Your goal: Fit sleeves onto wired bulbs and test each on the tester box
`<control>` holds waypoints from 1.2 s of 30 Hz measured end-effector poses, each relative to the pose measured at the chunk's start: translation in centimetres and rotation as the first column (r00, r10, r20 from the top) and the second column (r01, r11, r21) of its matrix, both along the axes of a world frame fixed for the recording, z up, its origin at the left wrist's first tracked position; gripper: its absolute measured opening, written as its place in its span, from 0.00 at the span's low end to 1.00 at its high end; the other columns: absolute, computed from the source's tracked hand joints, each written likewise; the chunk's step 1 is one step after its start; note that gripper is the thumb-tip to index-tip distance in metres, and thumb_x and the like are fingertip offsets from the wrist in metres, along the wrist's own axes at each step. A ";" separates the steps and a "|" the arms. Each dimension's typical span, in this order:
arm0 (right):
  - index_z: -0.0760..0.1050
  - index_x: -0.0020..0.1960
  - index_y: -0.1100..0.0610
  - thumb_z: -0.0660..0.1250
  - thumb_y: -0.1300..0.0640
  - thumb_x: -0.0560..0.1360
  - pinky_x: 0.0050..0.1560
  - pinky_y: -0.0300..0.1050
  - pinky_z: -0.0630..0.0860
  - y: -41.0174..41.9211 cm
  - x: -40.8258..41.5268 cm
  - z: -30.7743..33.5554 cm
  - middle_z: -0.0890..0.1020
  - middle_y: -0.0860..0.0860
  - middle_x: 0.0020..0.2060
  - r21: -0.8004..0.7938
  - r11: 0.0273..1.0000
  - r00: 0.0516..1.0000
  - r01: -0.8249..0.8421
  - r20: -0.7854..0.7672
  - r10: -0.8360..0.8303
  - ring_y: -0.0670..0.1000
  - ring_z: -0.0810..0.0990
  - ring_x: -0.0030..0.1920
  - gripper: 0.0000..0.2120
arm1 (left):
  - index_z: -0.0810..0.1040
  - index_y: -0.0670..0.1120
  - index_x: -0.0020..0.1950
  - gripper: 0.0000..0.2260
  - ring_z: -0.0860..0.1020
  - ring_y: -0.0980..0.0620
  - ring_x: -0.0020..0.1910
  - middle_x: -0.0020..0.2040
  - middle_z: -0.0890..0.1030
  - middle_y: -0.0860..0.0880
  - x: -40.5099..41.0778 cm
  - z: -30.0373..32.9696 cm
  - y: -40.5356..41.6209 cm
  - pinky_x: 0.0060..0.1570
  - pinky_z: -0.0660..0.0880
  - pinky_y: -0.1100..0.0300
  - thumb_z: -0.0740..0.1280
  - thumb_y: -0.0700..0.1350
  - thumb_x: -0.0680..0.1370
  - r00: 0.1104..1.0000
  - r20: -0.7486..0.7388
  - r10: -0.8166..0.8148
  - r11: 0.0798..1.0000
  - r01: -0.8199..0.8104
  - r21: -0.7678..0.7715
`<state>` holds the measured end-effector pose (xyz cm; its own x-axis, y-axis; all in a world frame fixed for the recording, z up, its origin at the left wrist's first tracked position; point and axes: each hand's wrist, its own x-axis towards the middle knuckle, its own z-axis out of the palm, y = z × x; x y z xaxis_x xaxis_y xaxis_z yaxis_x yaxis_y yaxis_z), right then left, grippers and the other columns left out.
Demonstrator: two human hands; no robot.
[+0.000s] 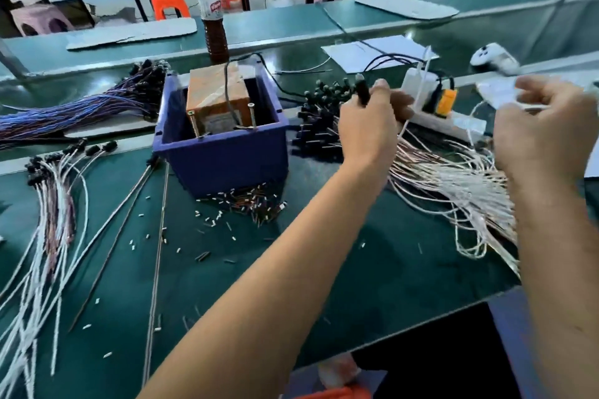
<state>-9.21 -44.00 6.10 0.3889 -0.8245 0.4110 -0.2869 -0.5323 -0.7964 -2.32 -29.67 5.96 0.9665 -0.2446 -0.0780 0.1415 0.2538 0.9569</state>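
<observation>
A black-sleeved bulb (362, 91) was pinched upright between the thumb and curled fingers of the left hand (368, 126), raised above the green bench (356, 269) to the right of the tester box (223, 139). White wire (403, 126) was seen trailing down from that hand toward a loose bundle of white wires (453, 185) spread on the bench. The right hand (544, 126) was held up near the right edge, its fingers curled around a thin white wire (531, 107); the exact grip was blurred. The tester box, a blue tub holding a brown block and two upright screws, was set at mid-bench. A heap of black sleeved bulbs (319, 126) lay just right of it, and small loose sleeves (246, 204) were scattered in front. Finished wired bulbs (55, 178) lay at the left. A white power strip (450, 116) was placed behind the hands, and a bottle (214, 16) stood behind the box.
</observation>
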 end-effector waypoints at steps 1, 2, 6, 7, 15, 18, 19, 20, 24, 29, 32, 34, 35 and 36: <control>0.78 0.67 0.52 0.59 0.54 0.72 0.63 0.53 0.77 -0.7 -0.5 0.3 0.82 0.56 0.62 -0.057 0.997 0.997 0.051 -0.052 -0.054 0.59 0.80 0.61 0.24 | 0.84 0.37 0.48 0.22 0.71 0.57 0.26 0.34 0.80 0.47 0.1 -0.3 -1.2 0.33 0.68 0.61 0.58 0.50 0.88 0.999 -0.027 -0.024 0.999 0.025 0.031; 0.77 0.68 0.52 0.58 0.54 0.74 0.64 0.56 0.76 -1.0 -1.0 0.6 0.80 0.57 0.64 -0.135 0.989 0.994 0.059 -0.080 -0.070 0.61 0.78 0.64 0.24 | 0.84 0.36 0.48 0.24 0.72 0.55 0.28 0.34 0.80 0.47 0.1 -0.5 -2.4 0.36 0.69 0.59 0.57 0.52 0.88 0.998 -0.048 -0.046 0.997 0.049 0.052; 0.84 0.59 0.54 0.62 0.55 0.82 0.48 0.50 0.71 0.5 -0.8 0.3 0.84 0.55 0.49 -0.280 0.862 0.889 -0.423 -0.310 0.336 0.59 0.79 0.51 0.13 | 0.83 0.38 0.43 0.28 0.77 0.49 0.34 0.37 0.82 0.44 -0.2 -0.7 -5.5 0.46 0.76 0.54 0.56 0.58 0.87 0.993 -0.084 -0.077 0.997 0.078 0.015; 0.84 0.58 0.54 0.63 0.56 0.83 0.44 0.49 0.68 0.9 -0.5 -0.2 0.83 0.53 0.45 -0.220 0.820 0.815 -0.529 -0.399 0.420 0.58 0.78 0.47 0.12 | 0.83 0.41 0.40 0.29 0.79 0.47 0.36 0.37 0.83 0.45 -0.1 -0.8 -6.0 0.51 0.79 0.52 0.55 0.59 0.87 0.994 -0.078 -0.071 0.997 0.073 0.025; 0.83 0.51 0.58 0.62 0.66 0.74 0.35 0.36 0.61 1.7 1.6 -3.1 0.74 0.42 0.37 -0.208 0.769 0.787 -0.604 -0.310 0.534 0.49 0.70 0.39 0.13 | 0.86 0.48 0.42 0.22 0.81 0.41 0.60 0.52 0.85 0.41 0.8 -3.0 -6.6 0.68 0.73 0.45 0.63 0.62 0.83 0.994 0.096 -0.059 0.978 0.039 0.205; 0.83 0.53 0.54 0.58 0.56 0.78 0.39 0.46 0.65 1.8 2.2 -3.9 0.84 0.55 0.42 -0.221 0.842 0.852 -0.493 -0.321 0.415 0.60 0.77 0.42 0.15 | 0.86 0.46 0.57 0.22 0.62 0.47 0.74 0.70 0.72 0.40 0.8 -3.1 -5.6 0.78 0.57 0.46 0.62 0.62 0.83 0.959 0.282 -0.015 0.940 -0.083 0.332; 0.83 0.55 0.53 0.59 0.56 0.80 0.41 0.47 0.66 1.7 2.6 -4.1 0.85 0.58 0.46 -0.200 0.868 0.860 -0.454 -0.351 0.369 0.61 0.78 0.44 0.14 | 0.84 0.47 0.61 0.21 0.57 0.50 0.76 0.75 0.67 0.43 0.8 -3.0 -5.2 0.79 0.53 0.48 0.62 0.62 0.83 0.943 0.332 -0.017 0.933 -0.104 0.345; 0.83 0.56 0.53 0.60 0.56 0.81 0.43 0.48 0.68 1.5 3.1 -4.3 0.85 0.58 0.48 -0.163 0.892 0.855 -0.422 -0.397 0.332 0.61 0.79 0.46 0.13 | 0.83 0.49 0.62 0.20 0.53 0.52 0.78 0.79 0.62 0.45 0.8 -2.9 -4.8 0.79 0.50 0.49 0.62 0.61 0.84 0.926 0.377 -0.019 0.926 -0.126 0.355; 0.81 0.54 0.55 0.60 0.55 0.81 0.48 0.53 0.76 2.6 4.9 -4.4 0.85 0.59 0.51 -0.123 0.894 0.734 -0.430 -0.625 0.267 0.64 0.83 0.53 0.11 | 0.79 0.53 0.68 0.16 0.48 0.49 0.81 0.82 0.54 0.45 1.0 -2.3 -3.8 0.80 0.48 0.48 0.63 0.58 0.84 0.843 0.538 0.005 0.885 -0.254 0.389; 0.81 0.45 0.57 0.61 0.53 0.83 0.38 0.50 0.69 5.2 7.1 -2.6 0.84 0.59 0.40 -0.261 0.923 0.914 -0.283 -0.366 0.177 0.64 0.84 0.43 0.14 | 0.74 0.54 0.76 0.25 0.48 0.50 0.82 0.83 0.55 0.47 2.5 -1.9 -3.1 0.81 0.47 0.49 0.57 0.62 0.82 0.704 0.710 -0.013 0.849 -0.368 0.380; 0.83 0.50 0.57 0.59 0.55 0.84 0.41 0.50 0.70 6.0 8.4 -2.4 0.86 0.60 0.45 -0.283 0.898 0.865 -0.337 -0.469 0.177 0.64 0.84 0.48 0.15 | 0.77 0.50 0.74 0.26 0.56 0.49 0.82 0.81 0.64 0.44 4.1 -2.7 -2.2 0.79 0.49 0.55 0.53 0.61 0.83 0.755 0.649 -0.095 0.857 -0.270 0.438; 0.82 0.53 0.60 0.56 0.58 0.85 0.45 0.52 0.73 6.5 8.7 -2.9 0.85 0.61 0.51 -0.233 0.882 0.786 -0.410 -0.582 0.211 0.64 0.84 0.53 0.16 | 0.83 0.47 0.64 0.27 0.69 0.46 0.75 0.72 0.77 0.43 4.7 -3.6 -1.6 0.78 0.61 0.49 0.51 0.60 0.84 0.792 0.575 -0.207 0.838 -0.159 0.522; 0.81 0.55 0.61 0.55 0.59 0.85 0.48 0.53 0.74 6.6 8.7 -3.1 0.85 0.61 0.54 -0.184 0.878 0.744 -0.442 -0.621 0.244 0.64 0.83 0.56 0.16 | 0.84 0.48 0.59 0.27 0.74 0.45 0.70 0.66 0.82 0.44 4.7 -4.2 -1.4 0.73 0.67 0.47 0.50 0.61 0.84 0.805 0.537 -0.252 0.821 -0.117 0.559; 0.81 0.57 0.61 0.55 0.59 0.85 0.53 0.54 0.76 6.6 8.5 -3.3 0.84 0.60 0.56 -0.146 0.869 0.707 -0.473 -0.651 0.276 0.63 0.83 0.58 0.15 | 0.84 0.49 0.58 0.27 0.77 0.46 0.67 0.62 0.83 0.46 4.7 -4.6 -1.3 0.70 0.70 0.46 0.49 0.62 0.84 0.808 0.519 -0.281 0.801 -0.100 0.590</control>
